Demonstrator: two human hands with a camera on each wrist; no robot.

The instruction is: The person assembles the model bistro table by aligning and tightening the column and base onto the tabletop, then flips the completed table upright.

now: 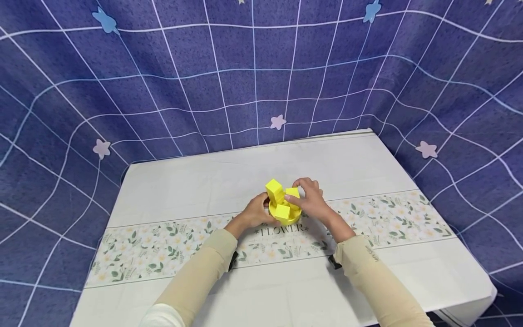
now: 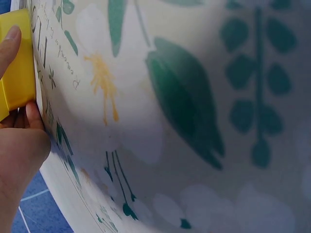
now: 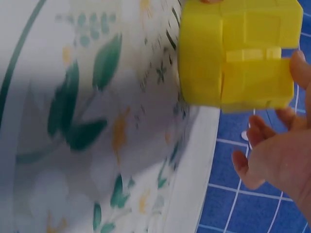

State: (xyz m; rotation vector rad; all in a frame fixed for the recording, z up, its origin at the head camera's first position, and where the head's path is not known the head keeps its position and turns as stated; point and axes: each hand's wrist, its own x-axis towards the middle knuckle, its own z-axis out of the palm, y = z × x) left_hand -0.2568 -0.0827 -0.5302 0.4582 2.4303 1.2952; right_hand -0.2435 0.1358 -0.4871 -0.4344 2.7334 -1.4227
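A round yellow base (image 1: 291, 221) stands on the table near its middle. Several yellow blocks rise from it: a taller block (image 1: 274, 190) at the back left, a front block (image 1: 282, 211) and a right block (image 1: 293, 192). My left hand (image 1: 255, 212) grips the base from the left; in the left wrist view its thumb lies over the yellow wall (image 2: 22, 73). With thumb and index finger, my right hand (image 1: 312, 200) pinches the right block. The right wrist view shows those fingers at the outer end of a block (image 3: 257, 82), the other fingers loosely curled beside it.
A white cloth (image 1: 196, 181) with a floral band and the word FLOWER covers the table. Behind and on both sides hangs a dark blue curtain (image 1: 229, 91) with a pale grid and stars. The table's front right corner (image 1: 486, 295) shows at lower right.
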